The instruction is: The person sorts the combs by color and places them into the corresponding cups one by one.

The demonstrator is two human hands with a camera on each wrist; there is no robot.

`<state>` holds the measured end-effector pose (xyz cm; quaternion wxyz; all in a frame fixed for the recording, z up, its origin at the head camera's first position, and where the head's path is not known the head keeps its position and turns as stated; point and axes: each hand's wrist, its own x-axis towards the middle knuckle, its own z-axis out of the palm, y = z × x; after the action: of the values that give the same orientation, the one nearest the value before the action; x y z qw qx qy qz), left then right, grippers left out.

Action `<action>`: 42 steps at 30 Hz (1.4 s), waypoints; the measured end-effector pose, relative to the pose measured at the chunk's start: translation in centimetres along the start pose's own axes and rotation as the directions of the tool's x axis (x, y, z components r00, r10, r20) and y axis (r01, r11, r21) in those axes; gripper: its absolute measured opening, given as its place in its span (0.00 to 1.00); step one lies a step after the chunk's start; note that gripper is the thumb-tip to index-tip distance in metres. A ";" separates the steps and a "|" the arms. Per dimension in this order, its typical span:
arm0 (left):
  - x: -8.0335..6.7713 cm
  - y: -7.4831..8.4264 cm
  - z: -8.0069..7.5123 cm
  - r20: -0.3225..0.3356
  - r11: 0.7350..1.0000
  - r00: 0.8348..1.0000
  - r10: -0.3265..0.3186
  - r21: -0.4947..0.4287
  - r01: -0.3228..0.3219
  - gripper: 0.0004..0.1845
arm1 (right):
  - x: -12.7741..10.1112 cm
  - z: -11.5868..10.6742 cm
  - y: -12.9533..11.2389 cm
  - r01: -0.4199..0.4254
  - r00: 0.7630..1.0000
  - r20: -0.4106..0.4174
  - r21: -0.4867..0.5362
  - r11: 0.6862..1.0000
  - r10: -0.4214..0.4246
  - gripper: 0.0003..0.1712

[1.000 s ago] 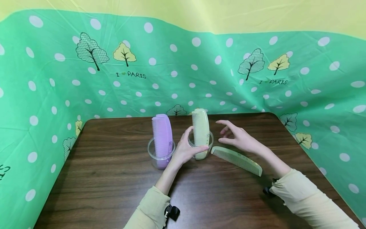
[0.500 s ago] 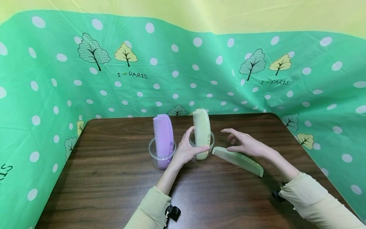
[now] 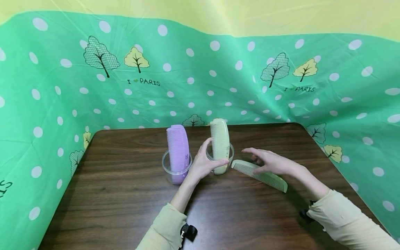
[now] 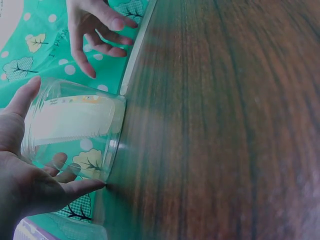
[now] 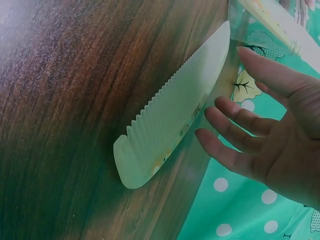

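Pale-green plastic, the flat comb [image 3: 259,176] lies on the wooden counter [image 3: 125,194] just right of the clear cup [image 3: 219,160]. The right hand [image 3: 272,162] hovers palm-down over the comb's near-cup end, fingers [image 5: 227,131] spread and straight; whether they touch it cannot be told. The left hand [image 3: 203,162] curls round the cup, which holds an upright green comb [image 3: 219,142]. Left of the cup, a purple comb [image 3: 177,149] stands in another cup [image 3: 176,172].
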<state>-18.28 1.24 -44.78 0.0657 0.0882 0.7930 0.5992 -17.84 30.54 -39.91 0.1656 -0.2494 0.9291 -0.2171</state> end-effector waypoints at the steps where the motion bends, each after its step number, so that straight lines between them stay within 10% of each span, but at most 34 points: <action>1: 0.0 0.0 0.0 0.000 1.000 1.000 0.001 0.001 -0.001 0.53 | 0.0 0.0 0.0 0.003 1.000 0.006 -0.012 1.000 -0.003 0.47; 42: 0.0 -0.1 0.0 -0.002 1.000 1.000 -0.010 0.008 0.010 0.52 | 0.1 0.6 -0.1 -0.076 0.993 0.075 -0.185 0.980 0.091 0.45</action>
<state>-18.27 1.24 -44.85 0.0675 0.0838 0.7960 0.5957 -17.64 30.23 -40.43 0.1898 -0.2330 0.9470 -0.1137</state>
